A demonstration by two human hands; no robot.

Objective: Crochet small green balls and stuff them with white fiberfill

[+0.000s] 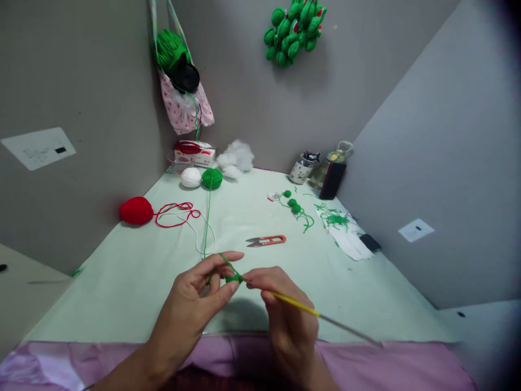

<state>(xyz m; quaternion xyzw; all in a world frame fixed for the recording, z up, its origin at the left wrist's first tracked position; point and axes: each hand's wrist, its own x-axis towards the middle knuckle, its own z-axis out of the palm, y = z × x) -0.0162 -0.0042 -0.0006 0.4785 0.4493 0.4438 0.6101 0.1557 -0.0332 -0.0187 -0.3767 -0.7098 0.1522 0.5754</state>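
Note:
My left hand pinches a small green crochet piece between thumb and fingers. Green yarn runs from the green yarn ball down to this hand and over its raised index finger. In my right hand is a crochet hook with a yellow grip, its grey shaft pointing down to the right. The hook's tip end meets the green piece, though the tip itself is hidden by the fingers. Just beyond both hands lies a pair of orange thread snips.
A red yarn ball with loose strands lies left, a white ball and stuffing behind. Small green pieces, yarn scraps and a dark phone are on the right. Green crocheted pieces hang on the wall.

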